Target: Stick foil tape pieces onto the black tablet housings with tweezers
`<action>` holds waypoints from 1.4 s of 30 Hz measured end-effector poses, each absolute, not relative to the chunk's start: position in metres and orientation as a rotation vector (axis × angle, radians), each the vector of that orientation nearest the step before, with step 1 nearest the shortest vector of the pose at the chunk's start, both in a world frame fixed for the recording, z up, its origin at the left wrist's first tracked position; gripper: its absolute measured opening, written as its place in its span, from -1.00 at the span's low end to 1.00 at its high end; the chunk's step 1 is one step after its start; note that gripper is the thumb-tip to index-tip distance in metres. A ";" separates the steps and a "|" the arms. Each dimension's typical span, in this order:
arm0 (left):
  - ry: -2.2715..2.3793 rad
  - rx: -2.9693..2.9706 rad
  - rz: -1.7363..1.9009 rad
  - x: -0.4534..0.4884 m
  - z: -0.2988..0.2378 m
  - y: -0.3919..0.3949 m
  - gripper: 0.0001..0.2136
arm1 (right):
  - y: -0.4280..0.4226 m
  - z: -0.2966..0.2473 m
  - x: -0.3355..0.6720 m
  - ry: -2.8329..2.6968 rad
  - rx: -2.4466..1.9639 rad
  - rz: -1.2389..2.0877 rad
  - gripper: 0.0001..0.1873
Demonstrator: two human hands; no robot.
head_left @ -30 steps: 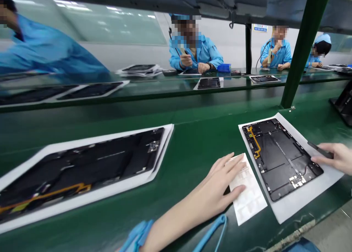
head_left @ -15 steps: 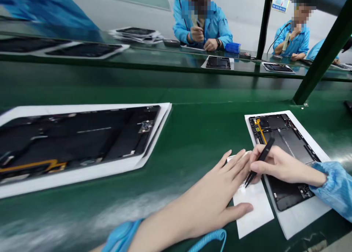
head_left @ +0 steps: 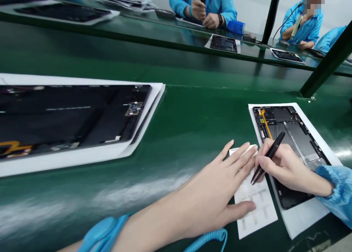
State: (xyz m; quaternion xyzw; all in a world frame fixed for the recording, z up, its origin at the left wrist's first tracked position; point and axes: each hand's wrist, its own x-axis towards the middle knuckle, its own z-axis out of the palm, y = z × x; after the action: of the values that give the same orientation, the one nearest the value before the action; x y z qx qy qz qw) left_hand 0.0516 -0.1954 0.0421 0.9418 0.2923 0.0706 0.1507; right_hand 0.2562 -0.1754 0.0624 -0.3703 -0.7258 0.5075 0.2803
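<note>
Green counter [head_left: 189,116] spans the head view; I supervise it remotely, station by station, from left to right.

Far left, the left housing [head_left: 66,116] lies on white paper [head_left: 68,165], interior exposed, well apart from both hands. I leave it undisturbed. Next is the wrist strap [head_left: 103,230] on the left forearm, its coiled cord [head_left: 205,240] lying below the hand. I route this cord clear of the work so that it cannot drag.

The left hand [head_left: 217,184] is spread palm down, its grip released, fingers resting on the small white sheet [head_left: 258,208]. This sheet lies on the counter just left of the right housing [head_left: 299,140]. I apply light, even pressure, enough to prevent sliding, with fingertips clear of the tool.

The right hand [head_left: 288,166] has its grip closed around black tweezers [head_left: 272,149], pen-fashion, tips angled down at the sheet. I cannot tell whether they pinch anything. I judge the step to be fine tweezer work at the sheet's surface: a shallow tip angle and gentle squeeze should limit creasing.

Far right, I raise the blue sleeve [head_left: 341,195]; a dragging cuff could snag the housing's exposed parts.
</note>
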 end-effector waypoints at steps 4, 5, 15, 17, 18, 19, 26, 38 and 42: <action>0.854 2.693 0.207 0.052 0.041 -0.195 -0.28 | -0.174 0.066 0.255 -1.971 -1.037 1.335 -0.78; 0.854 2.693 0.209 0.052 0.041 -0.195 -0.27 | -0.174 0.066 0.255 -1.973 -1.040 1.340 -0.78; 0.845 2.710 0.213 0.049 0.040 -0.193 -0.32 | -0.173 0.068 0.254 -1.910 -0.995 1.407 -0.79; 0.840 2.733 0.219 0.046 0.037 -0.191 -0.32 | -0.179 0.077 0.256 -1.750 -1.001 1.483 -0.78; 0.834 2.741 0.234 0.045 0.036 -0.191 -0.31 | -0.184 0.083 0.260 -1.666 -1.000 1.492 -0.77; 0.827 2.749 0.262 0.044 0.036 -0.190 -0.31 | -0.191 0.088 0.264 -1.594 -0.998 1.470 -0.77; 0.616 2.674 0.746 0.063 0.045 -0.209 -0.76 | -0.254 0.075 0.300 -1.364 -1.312 0.933 -0.80; 0.483 2.597 0.434 0.074 0.058 -0.207 -0.70 | -0.287 0.061 0.285 -0.901 -1.560 0.912 -0.63; 0.369 2.642 0.373 0.076 0.067 -0.206 -0.65 | -0.290 0.056 0.277 -0.886 -1.527 0.758 -0.66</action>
State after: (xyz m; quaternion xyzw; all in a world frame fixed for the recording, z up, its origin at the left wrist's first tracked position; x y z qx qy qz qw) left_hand 0.0762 -0.2057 0.0673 0.9563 0.1336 0.1351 0.2221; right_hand 0.2773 -0.2902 0.0562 -0.6515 -0.3779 0.3232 0.5729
